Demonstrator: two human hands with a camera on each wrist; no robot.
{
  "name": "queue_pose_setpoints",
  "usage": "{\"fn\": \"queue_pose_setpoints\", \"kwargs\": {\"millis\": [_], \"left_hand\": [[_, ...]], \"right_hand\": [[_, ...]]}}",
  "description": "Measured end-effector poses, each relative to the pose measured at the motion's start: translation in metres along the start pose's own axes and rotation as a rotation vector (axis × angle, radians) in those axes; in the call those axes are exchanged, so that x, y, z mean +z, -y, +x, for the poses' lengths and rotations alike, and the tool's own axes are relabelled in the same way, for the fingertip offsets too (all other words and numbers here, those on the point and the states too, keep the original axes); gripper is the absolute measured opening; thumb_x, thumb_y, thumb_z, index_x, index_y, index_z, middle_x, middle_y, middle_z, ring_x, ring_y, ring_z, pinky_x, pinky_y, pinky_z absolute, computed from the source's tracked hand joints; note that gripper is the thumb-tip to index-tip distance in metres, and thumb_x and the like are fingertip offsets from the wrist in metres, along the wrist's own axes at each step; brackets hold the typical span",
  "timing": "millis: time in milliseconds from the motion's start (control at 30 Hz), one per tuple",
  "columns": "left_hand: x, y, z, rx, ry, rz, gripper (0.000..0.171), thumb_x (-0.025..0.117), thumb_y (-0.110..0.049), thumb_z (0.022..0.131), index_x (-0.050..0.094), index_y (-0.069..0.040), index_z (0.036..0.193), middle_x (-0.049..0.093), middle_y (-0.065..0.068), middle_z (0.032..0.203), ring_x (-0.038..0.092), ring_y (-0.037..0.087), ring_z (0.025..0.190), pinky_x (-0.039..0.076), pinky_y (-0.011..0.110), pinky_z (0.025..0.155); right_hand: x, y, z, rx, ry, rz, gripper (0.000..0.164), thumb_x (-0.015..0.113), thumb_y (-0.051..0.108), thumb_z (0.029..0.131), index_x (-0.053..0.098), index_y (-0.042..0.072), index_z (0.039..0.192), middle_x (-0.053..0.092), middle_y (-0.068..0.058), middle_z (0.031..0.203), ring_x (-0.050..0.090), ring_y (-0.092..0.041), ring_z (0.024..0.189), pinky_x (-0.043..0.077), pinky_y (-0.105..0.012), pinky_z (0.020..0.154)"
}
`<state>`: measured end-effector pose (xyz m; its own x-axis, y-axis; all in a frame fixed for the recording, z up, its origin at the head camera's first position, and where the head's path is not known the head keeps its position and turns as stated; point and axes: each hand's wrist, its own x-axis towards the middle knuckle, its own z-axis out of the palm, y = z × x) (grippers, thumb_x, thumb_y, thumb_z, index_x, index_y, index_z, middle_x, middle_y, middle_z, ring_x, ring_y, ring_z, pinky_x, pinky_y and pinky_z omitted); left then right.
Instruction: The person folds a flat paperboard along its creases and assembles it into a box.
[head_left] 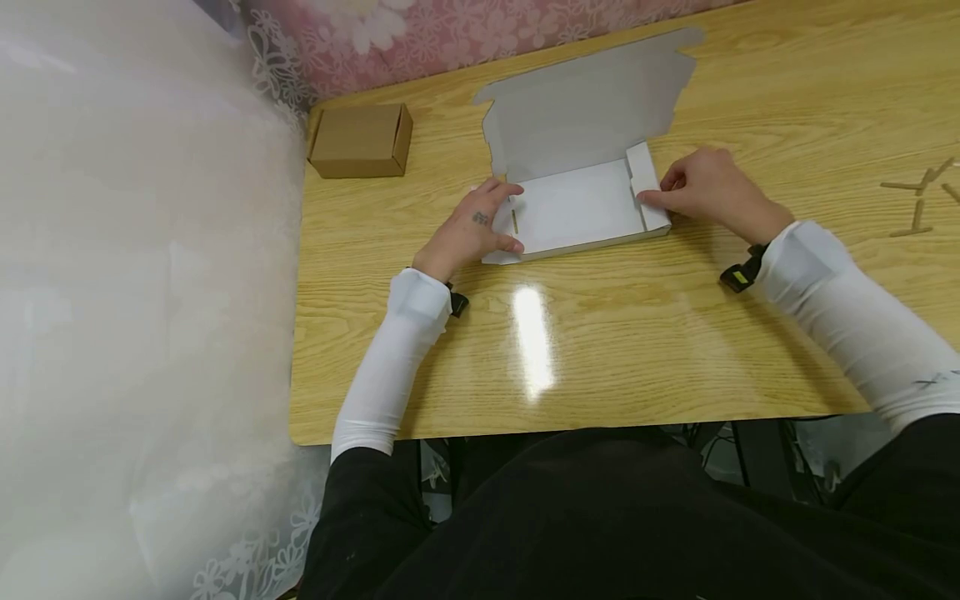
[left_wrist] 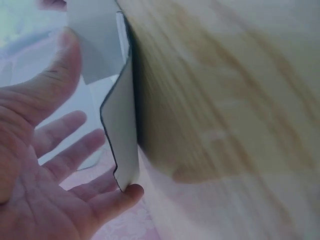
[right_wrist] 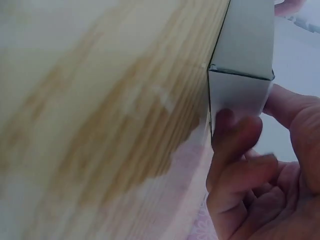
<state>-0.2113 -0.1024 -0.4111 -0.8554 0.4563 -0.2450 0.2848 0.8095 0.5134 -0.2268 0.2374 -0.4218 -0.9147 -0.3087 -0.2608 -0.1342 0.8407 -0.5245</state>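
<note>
A white cardboard box (head_left: 577, 204) lies on the table with its lid (head_left: 592, 108) raised at the back. My left hand (head_left: 474, 223) is at the box's left end, thumb and fingers spread and fairly straight. In the left wrist view, one fingertip (left_wrist: 134, 192) touches the edge of a slanting side flap (left_wrist: 120, 125). At the other end, my right hand (head_left: 712, 190) pinches the folded right side wall (head_left: 647, 183), thumb on its inner side and curled fingers outside. The right wrist view shows those fingers against the box's outer end (right_wrist: 237, 92).
A closed brown cardboard box (head_left: 358, 142) stands at the table's back left. Several small thin sticks (head_left: 911, 208) lie far right on the wooden table (head_left: 600, 333). Pink floral covering (head_left: 465, 33) borders the back, and a whitish sheet (head_left: 150, 292) hangs along the left.
</note>
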Motion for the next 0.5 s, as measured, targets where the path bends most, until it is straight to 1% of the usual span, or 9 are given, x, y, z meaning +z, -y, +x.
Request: {"fn": "queue_pose_setpoints", "kwargs": {"millis": [33, 100, 133, 267, 333, 367, 400, 467, 500], "left_hand": [[0.000, -0.001, 0.000, -0.003, 0.002, -0.001, 0.084, 0.080, -0.038, 0.070, 0.039, -0.022, 0.141, 0.030, -0.008, 0.147, 0.026, 0.014, 0.136, 0.028, 0.026, 0.106], [-0.001, -0.003, 0.000, -0.007, 0.007, -0.006, 0.084, 0.080, -0.036, 0.070, 0.039, -0.022, 0.141, 0.032, -0.008, 0.145, 0.028, 0.014, 0.134, 0.029, 0.025, 0.105], [-0.002, -0.004, 0.000, -0.011, 0.010, -0.009, 0.084, 0.080, -0.036, 0.070, 0.039, -0.021, 0.141, 0.033, -0.007, 0.144, 0.029, 0.014, 0.133, 0.030, 0.025, 0.105], [-0.004, -0.010, 0.000, -0.033, 0.030, -0.012, 0.085, 0.081, -0.033, 0.070, 0.038, -0.019, 0.141, 0.034, -0.005, 0.143, 0.028, 0.015, 0.133, 0.030, 0.024, 0.104], [-0.006, -0.014, -0.001, -0.051, 0.044, 0.005, 0.085, 0.081, -0.032, 0.070, 0.037, -0.018, 0.142, 0.031, -0.003, 0.146, 0.025, 0.015, 0.135, 0.029, 0.024, 0.105], [-0.007, -0.016, 0.000, -0.062, 0.052, 0.015, 0.086, 0.081, -0.032, 0.070, 0.037, -0.018, 0.143, 0.029, -0.002, 0.148, 0.023, 0.016, 0.136, 0.028, 0.024, 0.106], [-0.007, -0.018, 0.000, -0.074, 0.062, 0.025, 0.088, 0.081, -0.032, 0.070, 0.035, -0.018, 0.144, 0.026, -0.001, 0.150, 0.020, 0.016, 0.138, 0.027, 0.024, 0.106], [-0.009, -0.023, 0.001, -0.099, 0.083, 0.053, 0.092, 0.081, -0.031, 0.072, 0.029, -0.017, 0.147, 0.021, 0.001, 0.153, 0.015, 0.017, 0.140, 0.023, 0.025, 0.109], [-0.010, -0.026, 0.002, -0.101, 0.092, 0.078, 0.095, 0.081, -0.030, 0.072, 0.027, -0.015, 0.148, 0.020, 0.003, 0.153, 0.015, 0.018, 0.140, 0.022, 0.026, 0.110]], "right_hand": [[0.000, 0.000, 0.001, -0.009, 0.005, -0.004, 0.057, 0.058, 0.053, 0.086, 0.067, -0.002, 0.099, 0.065, -0.017, 0.091, 0.052, -0.028, 0.084, 0.037, -0.046, 0.082], [0.001, 0.001, 0.003, -0.023, 0.009, -0.009, 0.052, 0.058, 0.049, 0.087, 0.066, -0.003, 0.095, 0.064, -0.014, 0.082, 0.051, -0.028, 0.079, 0.032, -0.048, 0.085], [0.001, 0.002, 0.003, -0.032, 0.007, -0.018, 0.049, 0.059, 0.047, 0.088, 0.066, -0.002, 0.092, 0.063, -0.012, 0.077, 0.051, -0.027, 0.075, 0.032, -0.049, 0.085], [0.002, 0.004, 0.007, -0.052, 0.001, -0.046, 0.039, 0.060, 0.037, 0.087, 0.062, 0.000, 0.079, 0.057, -0.006, 0.057, 0.051, -0.025, 0.064, 0.027, -0.055, 0.097], [0.002, 0.004, 0.009, -0.057, -0.003, -0.060, 0.035, 0.060, 0.034, 0.087, 0.060, 0.001, 0.074, 0.055, -0.004, 0.051, 0.051, -0.025, 0.062, 0.021, -0.058, 0.102], [0.002, 0.004, 0.009, -0.061, -0.005, -0.062, 0.034, 0.059, 0.031, 0.086, 0.060, 0.001, 0.072, 0.054, -0.004, 0.050, 0.051, -0.026, 0.061, 0.015, -0.060, 0.104], [0.003, 0.003, 0.010, -0.062, -0.010, -0.068, 0.032, 0.059, 0.030, 0.085, 0.059, 0.001, 0.071, 0.053, -0.004, 0.049, 0.051, -0.026, 0.061, 0.016, -0.060, 0.104], [0.004, 0.003, 0.011, -0.055, -0.013, -0.083, 0.030, 0.058, 0.028, 0.085, 0.059, 0.002, 0.070, 0.053, -0.004, 0.049, 0.051, -0.025, 0.060, 0.030, -0.054, 0.096], [0.004, 0.003, 0.011, -0.050, -0.016, -0.088, 0.029, 0.058, 0.027, 0.084, 0.059, 0.003, 0.069, 0.053, -0.004, 0.049, 0.050, -0.025, 0.059, 0.036, -0.050, 0.088]]}}
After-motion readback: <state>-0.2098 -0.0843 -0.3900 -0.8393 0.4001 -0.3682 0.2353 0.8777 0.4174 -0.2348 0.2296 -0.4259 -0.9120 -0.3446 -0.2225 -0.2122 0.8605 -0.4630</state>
